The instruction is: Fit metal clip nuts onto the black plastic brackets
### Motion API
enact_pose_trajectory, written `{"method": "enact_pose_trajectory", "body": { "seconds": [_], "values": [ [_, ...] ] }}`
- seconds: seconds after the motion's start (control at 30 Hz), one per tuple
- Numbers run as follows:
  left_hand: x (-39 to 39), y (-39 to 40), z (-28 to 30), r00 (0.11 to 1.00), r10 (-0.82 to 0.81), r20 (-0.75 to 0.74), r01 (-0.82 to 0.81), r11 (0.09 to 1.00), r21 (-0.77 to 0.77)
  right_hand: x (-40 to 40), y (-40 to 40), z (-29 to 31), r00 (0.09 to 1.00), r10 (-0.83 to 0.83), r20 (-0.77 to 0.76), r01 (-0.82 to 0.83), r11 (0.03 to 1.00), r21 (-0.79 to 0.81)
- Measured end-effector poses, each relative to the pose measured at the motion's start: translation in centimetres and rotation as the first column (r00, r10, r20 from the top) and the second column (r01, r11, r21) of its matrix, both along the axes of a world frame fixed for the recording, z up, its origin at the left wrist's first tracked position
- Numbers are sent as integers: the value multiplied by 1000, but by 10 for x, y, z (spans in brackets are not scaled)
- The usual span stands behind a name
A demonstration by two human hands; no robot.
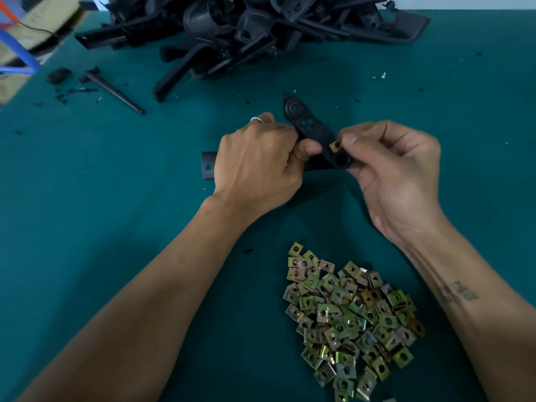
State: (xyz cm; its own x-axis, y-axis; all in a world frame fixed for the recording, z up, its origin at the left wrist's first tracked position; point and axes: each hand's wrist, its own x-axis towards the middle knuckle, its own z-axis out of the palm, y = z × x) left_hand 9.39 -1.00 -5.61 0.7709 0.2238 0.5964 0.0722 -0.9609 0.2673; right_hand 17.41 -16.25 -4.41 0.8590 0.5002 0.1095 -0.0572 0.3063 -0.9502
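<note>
The right hand [397, 172] pinches a small square brass-coloured metal clip nut [336, 145] between thumb and forefinger, holding it against the edge of a long flat black plastic bracket [307, 123] with a round boss and holes at its pointed far end. The left hand [255, 163], a silver ring [256, 119] on one finger, has its fingers curled round the middle of that bracket, the thumb pressed on the top face just beside the nut. The bracket sits slightly above the teal-green table mat [116, 184], its pointed tip aimed toward 11 o'clock; a flat black end with a keyhole slot [208, 166] pokes out at 9 o'clock from behind the left hand, though whether it belongs to the same part cannot be told. At 6 o'clock from the hands, near the right forearm, lies a loose heap of yellow-green zinc-plated clip nuts [351, 320]. At 12 o'clock, well apart, a big jumbled pile of black plastic brackets [246, 30] lies on the mat. At 10 o'clock a thin black pointed rod [116, 92] lies among black plastic crumbs
</note>
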Motion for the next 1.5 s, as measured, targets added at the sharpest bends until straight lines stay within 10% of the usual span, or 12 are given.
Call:
{"method": "enact_pose_trajectory", "body": {
  "seconds": [0.3, 0.4, 0.47, 0.53, 0.63, 0.93, 1.13, 1.27, 1.5],
  "values": [
    [1, 0, 0, 993, 54, -102, -53, 999, 10, 14, -17, 11, 970, 244, -16, -243, 954, -178],
    [3, -1, -2, 990, 115, -84, -115, 993, 2, 17, -21, 3, 871, 33, 490, 241, 841, -484],
    [3, -2, -2, 979, 189, -72, -190, 982, -3, 10, -24, 3, 786, 68, 615, 276, 851, -447],
    [4, -1, -1, 964, 253, -81, -256, 966, -27, 1, -28, 10, 753, 344, 561, -35, 872, -489],
    [7, 1, -2, 961, 265, -73, -270, 962, -53, -16, -24, 17, 600, 716, 357, -315, 621, -717],
    [5, 0, -1, 977, 201, -73, -205, 978, -49, -21, -19, 9, 527, 795, 299, -257, 484, -836],
    [1, 0, -1, 987, 122, -103, -130, 989, -67, -6, -21, 8, 740, 622, 257, -469, 751, -465],
    [-1, 0, 2, 992, -43, -121, 38, 998, -40, 13, -23, 8, 969, 215, 123, -219, 976, 19],
    [-3, -3, 6, 947, -302, -110, 302, 953, -18, 19, -18, 0, 959, 53, 279, -42, 998, -47]
  ]
}}
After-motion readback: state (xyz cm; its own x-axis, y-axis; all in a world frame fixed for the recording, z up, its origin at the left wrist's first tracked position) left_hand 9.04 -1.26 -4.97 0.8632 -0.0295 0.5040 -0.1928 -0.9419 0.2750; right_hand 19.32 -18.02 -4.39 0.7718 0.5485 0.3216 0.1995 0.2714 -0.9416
